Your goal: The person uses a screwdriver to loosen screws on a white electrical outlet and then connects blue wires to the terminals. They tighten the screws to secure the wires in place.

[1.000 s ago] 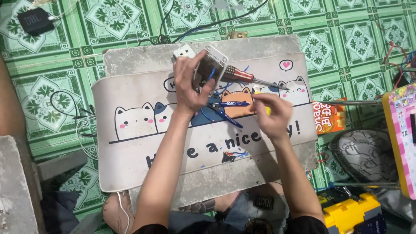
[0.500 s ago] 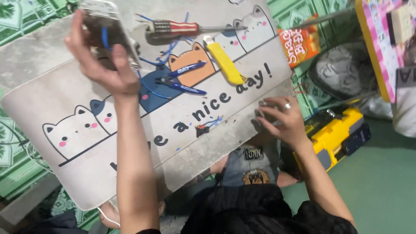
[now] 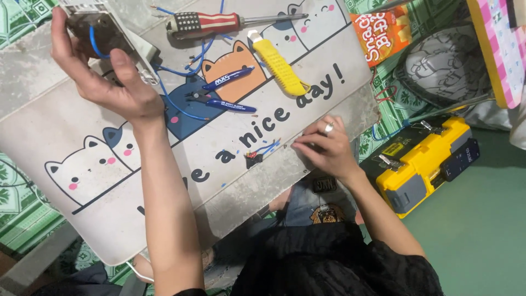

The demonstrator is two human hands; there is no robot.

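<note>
My left hand is raised at the upper left and grips a white switch plate with blue wires hanging from its back. My right hand rests fingers-down on the near edge of the cat-print mat, pinching at something small I cannot make out. A small black part with short blue wire ends lies on the mat just left of that hand. Blue-handled cutters, a yellow utility knife and a striped-handle screwdriver lie on the mat between the hands.
A yellow and grey toolbox sits on the green floor at the right. An orange snack packet, a grey patterned bag and a pink board lie beyond it. My dark-clothed lap fills the bottom.
The view swung right and down. My right hand left the middle of the mat and came to its near edge. My left hand still holds the switch plate up.
</note>
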